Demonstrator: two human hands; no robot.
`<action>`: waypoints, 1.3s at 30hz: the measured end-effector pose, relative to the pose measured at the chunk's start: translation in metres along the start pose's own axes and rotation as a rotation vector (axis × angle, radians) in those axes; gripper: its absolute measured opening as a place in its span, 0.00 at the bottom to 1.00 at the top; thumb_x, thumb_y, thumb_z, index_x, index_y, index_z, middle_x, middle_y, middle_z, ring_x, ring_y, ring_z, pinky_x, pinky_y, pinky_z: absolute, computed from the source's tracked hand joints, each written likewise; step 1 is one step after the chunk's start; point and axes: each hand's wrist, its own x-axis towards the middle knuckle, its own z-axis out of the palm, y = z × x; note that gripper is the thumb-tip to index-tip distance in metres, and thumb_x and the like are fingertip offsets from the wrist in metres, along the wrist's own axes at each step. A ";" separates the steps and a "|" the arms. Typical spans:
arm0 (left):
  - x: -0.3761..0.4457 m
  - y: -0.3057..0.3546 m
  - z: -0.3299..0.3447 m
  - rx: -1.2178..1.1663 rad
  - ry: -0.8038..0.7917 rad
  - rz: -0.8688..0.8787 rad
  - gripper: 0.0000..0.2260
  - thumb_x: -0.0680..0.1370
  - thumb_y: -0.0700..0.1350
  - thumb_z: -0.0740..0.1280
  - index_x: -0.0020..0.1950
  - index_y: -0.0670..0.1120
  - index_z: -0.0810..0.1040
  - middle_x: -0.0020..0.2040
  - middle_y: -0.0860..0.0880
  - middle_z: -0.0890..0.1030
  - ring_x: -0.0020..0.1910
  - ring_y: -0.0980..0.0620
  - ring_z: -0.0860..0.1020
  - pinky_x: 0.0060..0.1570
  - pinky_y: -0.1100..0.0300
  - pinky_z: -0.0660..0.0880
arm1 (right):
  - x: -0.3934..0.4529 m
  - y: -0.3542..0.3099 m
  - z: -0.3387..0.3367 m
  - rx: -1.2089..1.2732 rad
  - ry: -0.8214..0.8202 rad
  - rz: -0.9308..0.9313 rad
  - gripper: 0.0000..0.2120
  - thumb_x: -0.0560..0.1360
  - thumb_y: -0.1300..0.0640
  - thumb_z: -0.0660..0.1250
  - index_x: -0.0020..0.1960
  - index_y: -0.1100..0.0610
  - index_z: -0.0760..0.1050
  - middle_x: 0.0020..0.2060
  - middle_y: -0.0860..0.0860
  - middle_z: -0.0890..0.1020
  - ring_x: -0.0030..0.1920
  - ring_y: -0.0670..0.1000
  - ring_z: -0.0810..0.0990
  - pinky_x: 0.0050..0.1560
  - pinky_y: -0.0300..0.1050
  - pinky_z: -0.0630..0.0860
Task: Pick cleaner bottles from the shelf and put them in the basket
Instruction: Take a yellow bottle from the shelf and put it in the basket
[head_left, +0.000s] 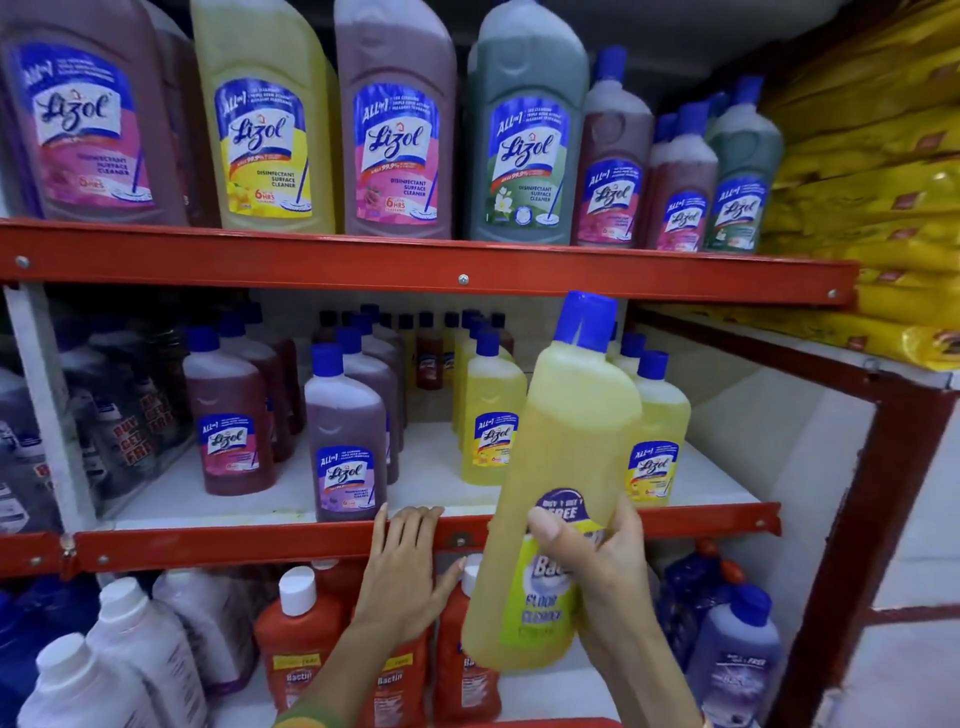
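Observation:
My right hand (605, 571) grips a tall yellow floor cleaner bottle (566, 447) with a blue cap, held upright in front of the middle shelf. My left hand (402, 571) rests flat, fingers apart, on the red front rail of the middle shelf (260, 543), holding nothing. Behind it stand small purple (345, 431), maroon (228, 415) and yellow (493, 410) cleaner bottles. A red curved edge (545, 722) shows at the bottom of the frame; I cannot tell whether it is the basket.
The top shelf (415, 265) carries large pink, yellow and green cleaner bottles. The bottom shelf holds red bottles (296, 639), white bottles (130, 649) and purple bottles (737, 654). Yellow packets (883, 182) are stacked at the right. A white panel (831, 467) closes the shelf's right side.

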 end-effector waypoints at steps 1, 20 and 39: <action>0.000 0.000 0.000 -0.006 0.004 -0.004 0.31 0.76 0.61 0.44 0.68 0.43 0.68 0.61 0.45 0.76 0.64 0.44 0.72 0.72 0.47 0.47 | 0.001 0.000 -0.001 0.079 -0.073 0.085 0.37 0.49 0.50 0.85 0.54 0.61 0.78 0.37 0.59 0.86 0.34 0.57 0.85 0.33 0.47 0.82; 0.004 0.004 -0.015 -0.094 -0.149 -0.047 0.39 0.73 0.70 0.37 0.72 0.46 0.62 0.69 0.48 0.70 0.71 0.50 0.63 0.76 0.47 0.43 | 0.001 0.002 0.000 0.256 -0.469 0.316 0.27 0.62 0.50 0.82 0.52 0.64 0.78 0.39 0.57 0.86 0.37 0.55 0.86 0.38 0.47 0.84; 0.009 0.093 -0.202 -1.166 0.049 -0.158 0.23 0.58 0.54 0.82 0.50 0.53 0.80 0.45 0.51 0.86 0.45 0.52 0.84 0.47 0.44 0.82 | -0.012 0.012 0.002 -0.163 -0.179 0.085 0.35 0.57 0.51 0.85 0.61 0.46 0.76 0.51 0.56 0.86 0.49 0.55 0.86 0.44 0.42 0.83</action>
